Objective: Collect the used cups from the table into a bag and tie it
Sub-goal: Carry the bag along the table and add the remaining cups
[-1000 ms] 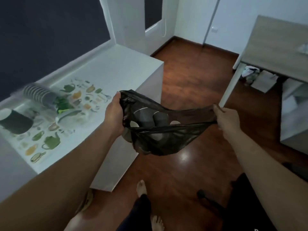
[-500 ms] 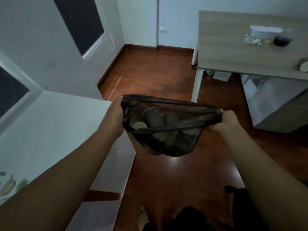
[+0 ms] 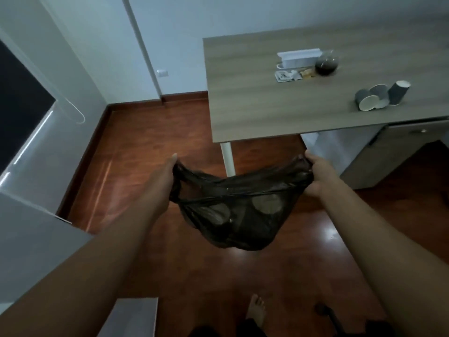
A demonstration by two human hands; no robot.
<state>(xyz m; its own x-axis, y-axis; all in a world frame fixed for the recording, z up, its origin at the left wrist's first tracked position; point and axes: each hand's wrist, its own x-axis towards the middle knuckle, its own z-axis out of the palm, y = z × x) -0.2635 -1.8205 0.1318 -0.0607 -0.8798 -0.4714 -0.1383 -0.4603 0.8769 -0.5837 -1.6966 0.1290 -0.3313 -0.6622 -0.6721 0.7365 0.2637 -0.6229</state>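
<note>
A thin dark plastic bag (image 3: pixel 238 222) hangs over the floor between my hands, with several paper cups showing through it. My left hand (image 3: pixel 165 181) grips the bag's left rim, and my right hand (image 3: pixel 320 176) grips the right rim, so the mouth is stretched wide. Three grey paper cups (image 3: pixel 379 97) stand out on the wooden table (image 3: pixel 267 113) ahead at the right: two lie on their sides, one stands upside down. The bag is below and in front of the table's near edge.
On the table's far part sit a white box (image 3: pixel 300 57), a dark glass bowl (image 3: pixel 326 65) and small packets (image 3: pixel 291 75). A white table leg (image 3: pixel 228 159) stands just behind the bag. A white counter (image 3: pixel 36 229) is at my left, a cabinet (image 3: pixel 393 154) under the table.
My view has swung right from the white counter to the wooden table, which is now close. Both hands kept hold of the bag and carried it along, its mouth still stretched.
</note>
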